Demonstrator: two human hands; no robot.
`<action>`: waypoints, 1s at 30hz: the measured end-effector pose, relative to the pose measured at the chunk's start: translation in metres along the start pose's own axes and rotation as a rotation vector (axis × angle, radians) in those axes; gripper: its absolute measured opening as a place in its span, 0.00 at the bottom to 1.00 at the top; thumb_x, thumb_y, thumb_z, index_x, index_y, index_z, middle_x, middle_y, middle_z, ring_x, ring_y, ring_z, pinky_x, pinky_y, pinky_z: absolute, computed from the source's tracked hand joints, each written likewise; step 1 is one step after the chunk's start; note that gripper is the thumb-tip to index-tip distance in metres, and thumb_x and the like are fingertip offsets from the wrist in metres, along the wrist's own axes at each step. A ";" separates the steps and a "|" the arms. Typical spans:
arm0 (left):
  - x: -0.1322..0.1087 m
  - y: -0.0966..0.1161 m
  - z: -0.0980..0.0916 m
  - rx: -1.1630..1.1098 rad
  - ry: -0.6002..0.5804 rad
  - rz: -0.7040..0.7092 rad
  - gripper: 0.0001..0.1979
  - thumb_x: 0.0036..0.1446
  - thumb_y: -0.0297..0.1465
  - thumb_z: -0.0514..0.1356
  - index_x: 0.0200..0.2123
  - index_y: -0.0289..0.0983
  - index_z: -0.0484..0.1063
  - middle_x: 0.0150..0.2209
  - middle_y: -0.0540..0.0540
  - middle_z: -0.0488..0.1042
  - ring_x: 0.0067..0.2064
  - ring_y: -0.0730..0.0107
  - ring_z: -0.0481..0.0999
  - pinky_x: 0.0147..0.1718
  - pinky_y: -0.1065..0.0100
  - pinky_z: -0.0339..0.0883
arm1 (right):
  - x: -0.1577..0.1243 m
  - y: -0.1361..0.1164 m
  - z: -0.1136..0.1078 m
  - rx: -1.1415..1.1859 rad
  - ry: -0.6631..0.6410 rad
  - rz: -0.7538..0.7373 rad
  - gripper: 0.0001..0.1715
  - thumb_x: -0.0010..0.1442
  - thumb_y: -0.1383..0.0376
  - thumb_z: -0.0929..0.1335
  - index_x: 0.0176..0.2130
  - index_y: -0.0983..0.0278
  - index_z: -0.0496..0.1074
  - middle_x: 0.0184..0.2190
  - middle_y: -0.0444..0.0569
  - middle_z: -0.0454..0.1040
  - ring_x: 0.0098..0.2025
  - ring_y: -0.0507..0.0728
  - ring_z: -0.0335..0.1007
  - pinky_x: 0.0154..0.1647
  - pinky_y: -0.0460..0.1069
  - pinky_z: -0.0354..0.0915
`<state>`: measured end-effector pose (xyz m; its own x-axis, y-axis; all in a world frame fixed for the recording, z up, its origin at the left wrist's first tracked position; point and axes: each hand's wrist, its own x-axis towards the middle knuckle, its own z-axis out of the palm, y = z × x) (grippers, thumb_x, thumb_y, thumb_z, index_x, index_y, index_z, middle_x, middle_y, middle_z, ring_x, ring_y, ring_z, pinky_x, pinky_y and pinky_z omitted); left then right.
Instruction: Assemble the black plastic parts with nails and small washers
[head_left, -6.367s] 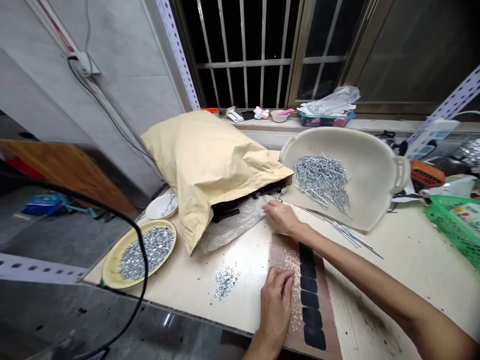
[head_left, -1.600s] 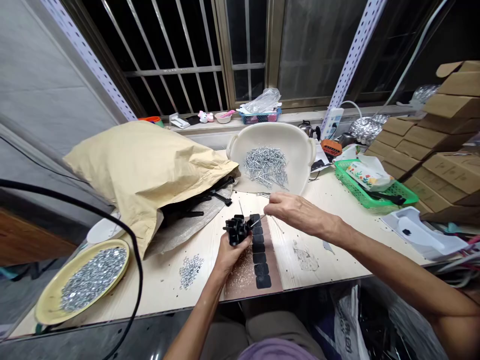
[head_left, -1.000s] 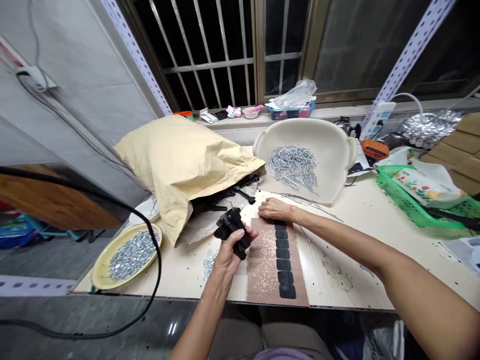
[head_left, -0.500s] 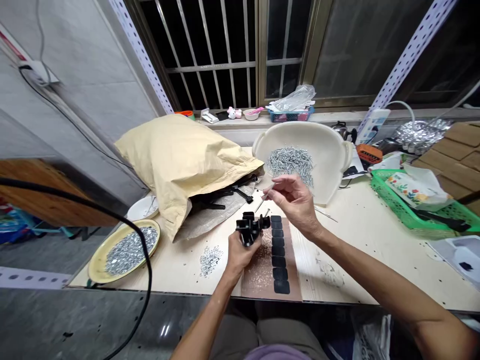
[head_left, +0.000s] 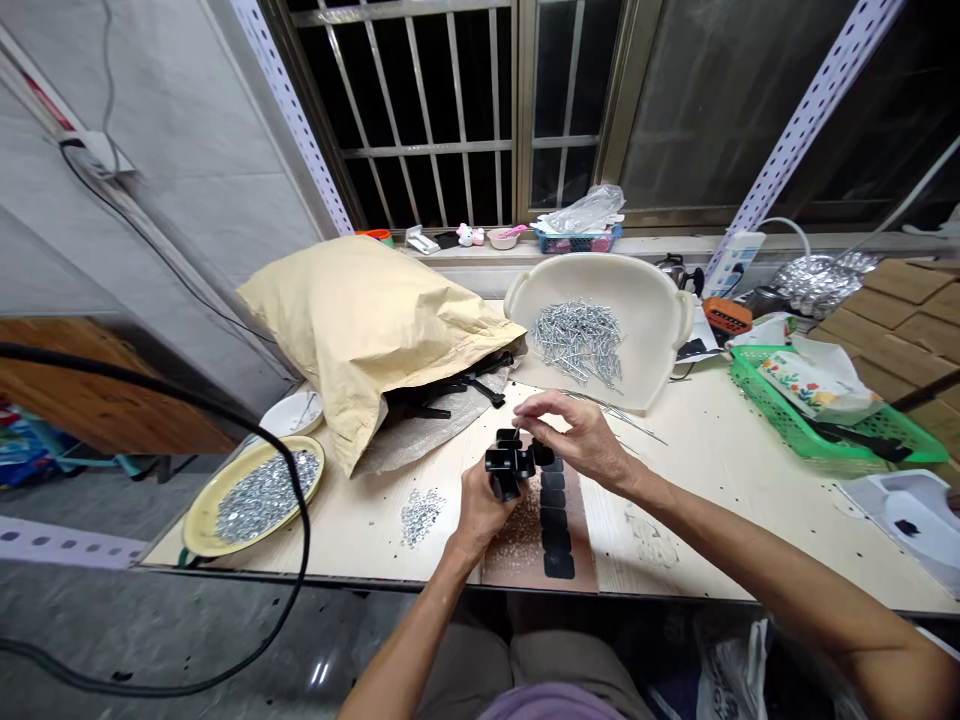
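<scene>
Holding the black part [head_left: 512,464] up in our left hand [head_left: 480,505], fingers wrapped round its lower stem, just above the brown mat [head_left: 525,520] near the desk's [head_left: 750,500] front edge. Our right hand [head_left: 581,440] sits on top of the part, fingertips pinched together at its upper socket; we judge they grip a thin pin, but we cannot see it.

To do this well, we'd keep the left grip firm and the part upright so the socket faces the right fingertips. Line the pin along the hole before pushing; a tilted entry would likely jam or bend it. Work over the mat so a dropped piece stays close.

Spare pins lie in the white tray [head_left: 660,300] at the back edge, a few loose ones [head_left: 622,415] just in front of it. More black parts [head_left: 450,385] poke out under the tan sack [head_left: 367,320] toward the back left. A small heap of washers [head_left: 420,515] sits left of the mat, a yellow plate [head_left: 202,515] of them at the front left corner.

Hard to make out: the pin itself, the hole it meets, and the part's exact shape, since both hands cover it. The sack hides how many parts remain. The black pads [head_left: 555,515] on the mat are unclear as to what they are.
</scene>
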<state>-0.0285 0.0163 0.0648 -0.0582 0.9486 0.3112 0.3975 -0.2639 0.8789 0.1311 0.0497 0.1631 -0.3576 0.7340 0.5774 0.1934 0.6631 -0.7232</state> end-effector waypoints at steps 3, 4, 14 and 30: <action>0.000 0.003 0.000 -0.003 0.000 0.034 0.08 0.40 0.29 0.65 0.29 0.38 0.75 0.24 0.49 0.75 0.24 0.68 0.72 0.26 0.69 0.64 | -0.003 -0.001 -0.020 -0.116 0.004 -0.025 0.12 0.60 0.61 0.66 0.44 0.61 0.71 0.42 0.48 0.75 0.45 0.54 0.70 0.48 0.53 0.67; 0.000 0.004 -0.001 -0.011 0.016 0.040 0.09 0.40 0.29 0.65 0.30 0.38 0.75 0.25 0.49 0.76 0.25 0.67 0.72 0.27 0.69 0.65 | -0.005 0.004 -0.029 -0.184 0.038 0.004 0.13 0.61 0.60 0.66 0.44 0.62 0.71 0.42 0.48 0.74 0.45 0.54 0.70 0.47 0.53 0.67; -0.002 0.005 -0.008 -0.112 0.043 -0.087 0.07 0.36 0.30 0.68 0.23 0.37 0.76 0.21 0.49 0.74 0.22 0.68 0.71 0.24 0.69 0.65 | -0.083 0.113 -0.056 -1.237 -0.274 0.678 0.12 0.58 0.73 0.62 0.31 0.71 0.74 0.35 0.62 0.74 0.40 0.61 0.68 0.37 0.52 0.59; 0.008 -0.006 -0.005 -0.267 0.035 -0.272 0.11 0.42 0.35 0.66 0.26 0.33 0.73 0.23 0.48 0.74 0.24 0.71 0.71 0.24 0.72 0.63 | -0.052 0.055 -0.066 -0.319 0.010 0.477 0.27 0.60 0.60 0.64 0.56 0.68 0.60 0.29 0.44 0.70 0.29 0.50 0.66 0.29 0.47 0.63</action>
<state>-0.0356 0.0243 0.0639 -0.1620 0.9848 0.0621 0.1105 -0.0444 0.9929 0.2205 0.0576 0.1176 -0.1551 0.9630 0.2202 0.5981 0.2689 -0.7549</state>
